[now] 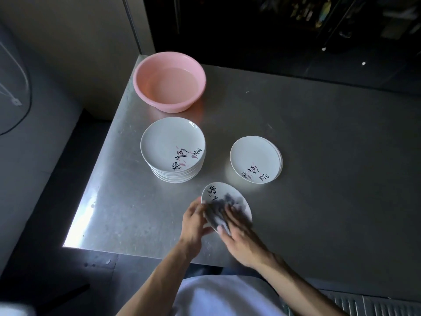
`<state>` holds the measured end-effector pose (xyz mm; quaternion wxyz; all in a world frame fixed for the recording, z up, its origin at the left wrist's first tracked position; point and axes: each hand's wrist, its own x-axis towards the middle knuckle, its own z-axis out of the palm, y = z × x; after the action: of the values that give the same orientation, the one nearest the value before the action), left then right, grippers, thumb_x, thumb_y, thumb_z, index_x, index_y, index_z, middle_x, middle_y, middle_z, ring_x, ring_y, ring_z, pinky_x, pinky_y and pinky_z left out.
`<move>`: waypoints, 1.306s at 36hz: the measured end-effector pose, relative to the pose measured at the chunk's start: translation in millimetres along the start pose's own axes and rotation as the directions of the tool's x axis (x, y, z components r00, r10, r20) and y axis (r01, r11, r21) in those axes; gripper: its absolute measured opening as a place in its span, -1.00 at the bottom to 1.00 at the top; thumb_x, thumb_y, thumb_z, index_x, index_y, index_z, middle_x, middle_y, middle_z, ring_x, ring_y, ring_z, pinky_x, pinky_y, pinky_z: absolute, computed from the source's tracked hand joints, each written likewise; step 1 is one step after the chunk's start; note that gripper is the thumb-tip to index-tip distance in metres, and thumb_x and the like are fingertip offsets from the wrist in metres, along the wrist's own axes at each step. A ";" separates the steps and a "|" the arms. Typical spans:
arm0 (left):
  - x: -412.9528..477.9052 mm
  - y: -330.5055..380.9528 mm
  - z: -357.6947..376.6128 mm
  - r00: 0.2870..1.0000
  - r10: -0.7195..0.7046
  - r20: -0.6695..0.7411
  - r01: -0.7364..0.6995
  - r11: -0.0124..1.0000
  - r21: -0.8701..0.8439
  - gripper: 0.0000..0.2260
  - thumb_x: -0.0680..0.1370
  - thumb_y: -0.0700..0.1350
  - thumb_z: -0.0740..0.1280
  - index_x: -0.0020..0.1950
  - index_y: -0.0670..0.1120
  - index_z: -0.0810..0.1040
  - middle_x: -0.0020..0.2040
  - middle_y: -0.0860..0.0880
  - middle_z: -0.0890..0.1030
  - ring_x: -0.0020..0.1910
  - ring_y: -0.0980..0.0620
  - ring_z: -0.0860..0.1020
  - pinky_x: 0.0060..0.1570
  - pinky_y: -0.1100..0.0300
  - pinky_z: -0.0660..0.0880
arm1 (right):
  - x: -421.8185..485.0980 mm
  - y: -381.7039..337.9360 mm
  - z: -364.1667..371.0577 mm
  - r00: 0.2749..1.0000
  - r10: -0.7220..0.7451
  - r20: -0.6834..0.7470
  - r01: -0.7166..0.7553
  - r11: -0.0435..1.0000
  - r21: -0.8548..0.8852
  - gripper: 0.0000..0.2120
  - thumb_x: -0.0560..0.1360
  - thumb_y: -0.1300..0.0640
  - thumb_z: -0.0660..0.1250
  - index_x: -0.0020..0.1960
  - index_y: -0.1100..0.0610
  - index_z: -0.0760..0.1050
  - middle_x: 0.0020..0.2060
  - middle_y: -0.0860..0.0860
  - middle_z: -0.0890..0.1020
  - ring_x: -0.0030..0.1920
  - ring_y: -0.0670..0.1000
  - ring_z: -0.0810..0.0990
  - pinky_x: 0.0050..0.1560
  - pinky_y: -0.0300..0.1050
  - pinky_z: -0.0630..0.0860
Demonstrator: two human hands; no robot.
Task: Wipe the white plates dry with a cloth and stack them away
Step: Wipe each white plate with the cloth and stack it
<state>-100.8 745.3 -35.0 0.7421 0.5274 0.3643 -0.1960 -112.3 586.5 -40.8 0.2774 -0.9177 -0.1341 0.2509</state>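
While the left hand [193, 222] holds it, the tilted plate [217, 192] faces rightward.

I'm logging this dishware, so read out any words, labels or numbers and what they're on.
Tall stack's top plate: black brush characters, too stylised to read.
Short stack's top plate: same characters, unreadable.
Held plate: characters partly under the cloth, unreadable.
Pink basin: no text.

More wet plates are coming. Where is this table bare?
The table is bare right of the short stack. A smaller patch lies at the near left corner, before the tall stack. Crowded between pink basin, stacks and held plate.
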 end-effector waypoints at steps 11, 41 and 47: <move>-22.2 3.7 30.3 0.969 0.101 0.227 -0.096 0.995 -0.032 -0.47 0.67 0.28 0.10 0.39 -0.02 0.61 0.31 -0.10 0.67 0.23 -0.07 0.64 0.08 0.07 0.59 | 24.4 -25.9 -26.3 0.934 0.134 -0.331 -0.032 0.954 0.297 -0.30 0.62 0.16 0.26 0.64 0.00 -0.03 0.58 0.02 0.21 0.53 0.00 0.27 0.46 -0.21 0.28; 12.6 -21.1 -12.5 1.000 -0.029 -0.004 0.029 0.999 -0.016 -0.85 0.74 -0.09 0.22 -0.03 -0.04 0.43 -0.19 0.01 0.56 -0.23 0.08 0.53 -0.32 0.19 0.57 | 30.1 7.0 -33.4 0.952 0.167 -0.256 -0.087 0.951 0.296 -0.54 0.70 0.03 0.04 0.56 0.13 0.26 0.57 0.00 0.25 0.56 -0.07 0.17 0.55 -0.05 0.11; 11.6 -23.0 -3.1 1.000 -0.021 0.015 0.022 0.996 -0.091 -0.86 0.75 -0.12 0.18 0.14 -0.14 0.50 -0.09 -0.13 0.66 -0.13 -0.03 0.63 -0.26 0.13 0.61 | 17.8 -10.6 -7.4 0.981 -0.181 -0.075 0.170 0.977 -0.131 -0.46 0.68 -0.01 0.11 0.57 0.22 0.20 0.55 0.15 0.26 0.57 0.11 0.18 0.59 0.04 -0.01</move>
<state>-109.7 740.8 -59.0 0.7658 0.4875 0.3734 -0.1908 -94.5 598.7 -36.2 0.2466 -0.9276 -0.2179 0.1769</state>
